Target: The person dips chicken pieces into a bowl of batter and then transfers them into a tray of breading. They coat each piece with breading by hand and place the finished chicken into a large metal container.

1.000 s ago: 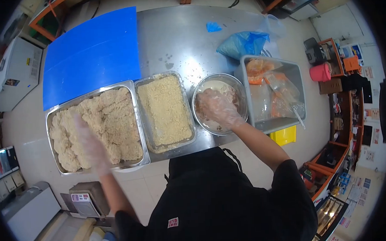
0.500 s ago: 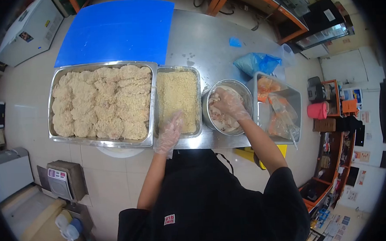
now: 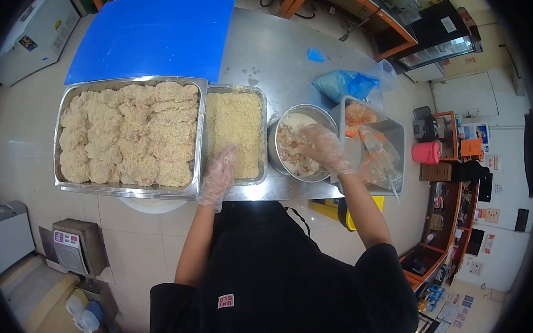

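Pieces of meat lie in pale liquid inside a round metal pot; the right hand, in a clear glove, reaches in among them, and whether it grips a piece I cannot tell; just left stands a tray of crumbs; the left hand, also gloved, is loosely unfolded at its near left corner; beside that, a large pan holds crumbed pieces; a grey bin stands right of the pot
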A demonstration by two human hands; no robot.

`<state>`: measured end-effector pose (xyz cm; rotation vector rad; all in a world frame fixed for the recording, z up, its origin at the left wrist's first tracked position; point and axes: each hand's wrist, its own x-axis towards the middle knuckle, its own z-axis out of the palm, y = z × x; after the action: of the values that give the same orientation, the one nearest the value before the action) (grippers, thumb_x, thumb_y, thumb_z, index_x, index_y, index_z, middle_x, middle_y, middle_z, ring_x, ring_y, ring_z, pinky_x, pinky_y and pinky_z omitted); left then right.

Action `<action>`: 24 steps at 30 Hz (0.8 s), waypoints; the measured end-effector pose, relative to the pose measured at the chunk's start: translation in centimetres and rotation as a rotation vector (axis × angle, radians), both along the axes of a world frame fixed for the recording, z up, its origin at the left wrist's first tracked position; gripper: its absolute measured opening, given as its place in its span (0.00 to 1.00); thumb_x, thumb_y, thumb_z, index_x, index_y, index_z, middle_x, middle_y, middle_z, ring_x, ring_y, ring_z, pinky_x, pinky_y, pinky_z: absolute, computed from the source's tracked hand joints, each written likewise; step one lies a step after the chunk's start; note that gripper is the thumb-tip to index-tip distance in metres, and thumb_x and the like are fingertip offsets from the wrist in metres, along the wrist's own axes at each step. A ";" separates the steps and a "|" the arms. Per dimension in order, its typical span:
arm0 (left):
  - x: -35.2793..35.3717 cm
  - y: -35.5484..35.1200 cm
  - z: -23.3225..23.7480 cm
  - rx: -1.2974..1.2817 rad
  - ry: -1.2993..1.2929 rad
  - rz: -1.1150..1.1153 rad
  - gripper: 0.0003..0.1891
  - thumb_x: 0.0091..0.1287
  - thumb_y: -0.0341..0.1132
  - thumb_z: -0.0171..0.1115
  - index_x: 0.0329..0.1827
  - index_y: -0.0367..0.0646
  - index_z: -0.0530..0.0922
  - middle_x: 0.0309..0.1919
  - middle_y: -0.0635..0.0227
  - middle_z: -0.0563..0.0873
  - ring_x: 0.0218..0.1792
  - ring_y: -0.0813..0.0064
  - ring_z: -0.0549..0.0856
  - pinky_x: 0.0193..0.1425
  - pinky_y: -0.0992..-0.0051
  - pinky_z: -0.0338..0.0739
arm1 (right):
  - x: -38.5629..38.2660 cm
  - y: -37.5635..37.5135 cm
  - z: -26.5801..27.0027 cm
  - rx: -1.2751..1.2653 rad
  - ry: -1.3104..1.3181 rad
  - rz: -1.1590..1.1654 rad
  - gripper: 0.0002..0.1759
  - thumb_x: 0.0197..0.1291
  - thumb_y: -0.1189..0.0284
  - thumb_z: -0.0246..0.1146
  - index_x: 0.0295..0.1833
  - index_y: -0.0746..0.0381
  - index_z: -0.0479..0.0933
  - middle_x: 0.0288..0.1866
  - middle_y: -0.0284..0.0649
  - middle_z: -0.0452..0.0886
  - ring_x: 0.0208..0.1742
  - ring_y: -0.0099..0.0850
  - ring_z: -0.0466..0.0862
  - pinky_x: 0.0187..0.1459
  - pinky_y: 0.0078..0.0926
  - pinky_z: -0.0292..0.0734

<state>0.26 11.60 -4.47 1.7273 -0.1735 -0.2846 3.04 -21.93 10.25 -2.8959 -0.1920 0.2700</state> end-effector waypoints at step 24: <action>0.1 -0.2 -1.7 -0.096 -0.068 0.097 0.22 0.89 0.46 0.53 0.71 0.40 0.83 0.66 0.57 0.89 0.69 0.61 0.86 0.76 0.65 0.75 | -2.2 0.0 -2.6 1.131 0.244 -0.600 0.18 0.70 0.72 0.67 0.63 0.63 0.84 0.49 0.44 0.89 0.51 0.29 0.87 0.56 0.34 0.83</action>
<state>0.36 11.38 -6.12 1.6453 -0.1502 -0.1442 0.82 -21.90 7.65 -1.6705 0.4285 0.2718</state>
